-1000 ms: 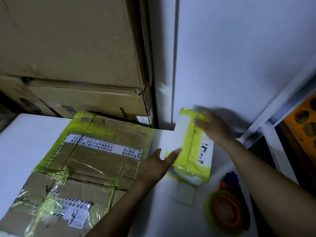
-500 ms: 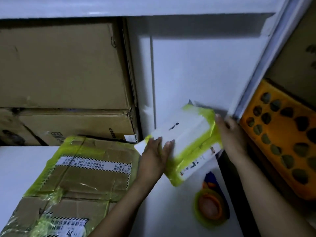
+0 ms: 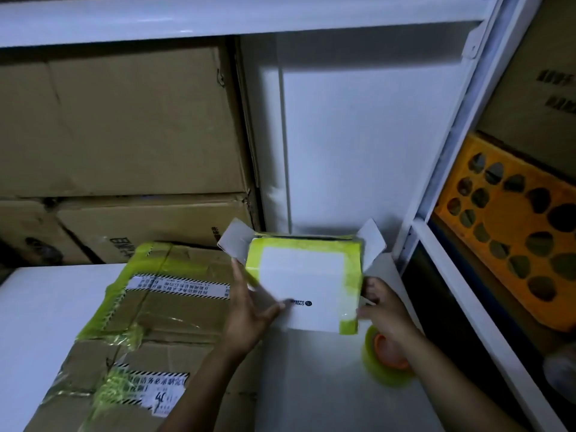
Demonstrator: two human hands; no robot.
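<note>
Holding the white box (image 3: 300, 285) low over the tabletop (image 3: 46, 307) — pressing its left side with the left grip (image 3: 249, 310), fingers straight; pinching its near right corner with the right grip (image 3: 385, 307), above the tape roll (image 3: 385, 380).

My forearms reach forward side by side. My left hand (image 3: 249, 310) lies with fingers straight and thumb spread, flat against the box (image 3: 299, 282). My right hand (image 3: 385, 310) curls its fingers round the box's right edge.
</note>
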